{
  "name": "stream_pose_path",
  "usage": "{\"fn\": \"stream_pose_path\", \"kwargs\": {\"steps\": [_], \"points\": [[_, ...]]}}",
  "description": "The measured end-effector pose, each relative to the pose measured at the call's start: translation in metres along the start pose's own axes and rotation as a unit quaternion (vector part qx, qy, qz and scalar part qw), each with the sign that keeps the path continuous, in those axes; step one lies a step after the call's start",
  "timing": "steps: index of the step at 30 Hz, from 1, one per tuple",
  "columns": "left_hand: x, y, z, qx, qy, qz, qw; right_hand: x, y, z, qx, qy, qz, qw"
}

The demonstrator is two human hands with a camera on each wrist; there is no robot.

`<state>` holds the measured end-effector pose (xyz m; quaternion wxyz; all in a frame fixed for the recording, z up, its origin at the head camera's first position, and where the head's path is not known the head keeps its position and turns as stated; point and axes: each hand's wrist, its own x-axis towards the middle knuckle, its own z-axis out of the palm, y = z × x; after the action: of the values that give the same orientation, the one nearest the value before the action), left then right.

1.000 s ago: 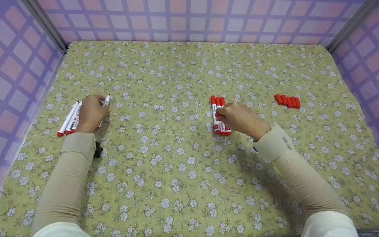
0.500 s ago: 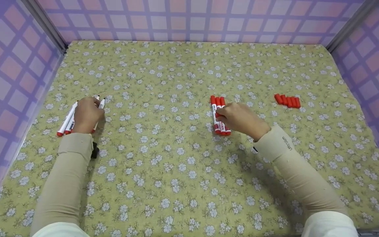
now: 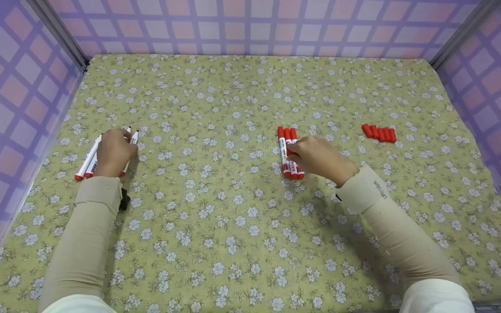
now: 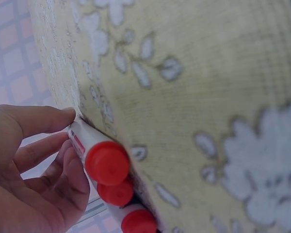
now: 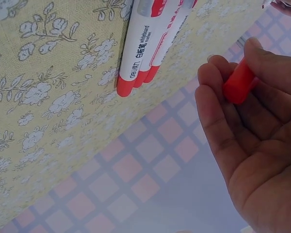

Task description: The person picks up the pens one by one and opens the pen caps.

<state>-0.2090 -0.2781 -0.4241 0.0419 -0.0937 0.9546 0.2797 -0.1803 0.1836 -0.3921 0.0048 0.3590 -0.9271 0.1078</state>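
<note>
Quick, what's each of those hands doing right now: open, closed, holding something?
Left hand: closed, pinching a marker.
Right hand: closed, pinching a red cap.

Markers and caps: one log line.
left hand: pinches uncapped marker | right hand: holds red cap | capped markers: side by side | loose caps: rightmost

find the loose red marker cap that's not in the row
In the right wrist view, the red marker cap is pinched in the right hand, to the right of the capped whiteboard markers.

Capped markers (image 3: 282, 150): three. Right of these: loose caps (image 3: 381, 134), five; over: held cap (image 5: 239, 83), one; left: uncapped markers (image 3: 88, 160), minimum three.
</note>
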Motion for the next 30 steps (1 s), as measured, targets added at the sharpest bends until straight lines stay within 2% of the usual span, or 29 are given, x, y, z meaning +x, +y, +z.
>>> {"fn": "stream_pose_path", "kwargs": {"steps": [5,10,14,20,23,30], "points": [[-0.001,0.002,0.001,0.013,0.006,-0.005,0.9999,0.000,0.002,0.000,-0.005,-0.006,0.008,1.000],[-0.001,0.004,0.003,0.013,0.022,0.010,0.9996,-0.002,0.003,-0.001,0.001,-0.012,0.026,1.000],[-0.003,0.009,0.007,0.010,0.037,0.023,0.9990,-0.005,0.007,0.000,0.004,0.007,0.021,1.000],[-0.006,0.022,0.015,0.006,0.057,0.051,0.9971,-0.008,0.014,0.001,-0.019,0.038,0.017,0.999],[-0.009,0.030,0.021,-0.004,0.049,0.064,0.9968,-0.011,0.019,0.001,-0.022,0.050,0.022,0.998],[-0.014,0.051,0.037,-0.047,0.006,0.090,0.9948,-0.017,0.030,0.002,-0.012,0.079,0.051,0.995]]}}
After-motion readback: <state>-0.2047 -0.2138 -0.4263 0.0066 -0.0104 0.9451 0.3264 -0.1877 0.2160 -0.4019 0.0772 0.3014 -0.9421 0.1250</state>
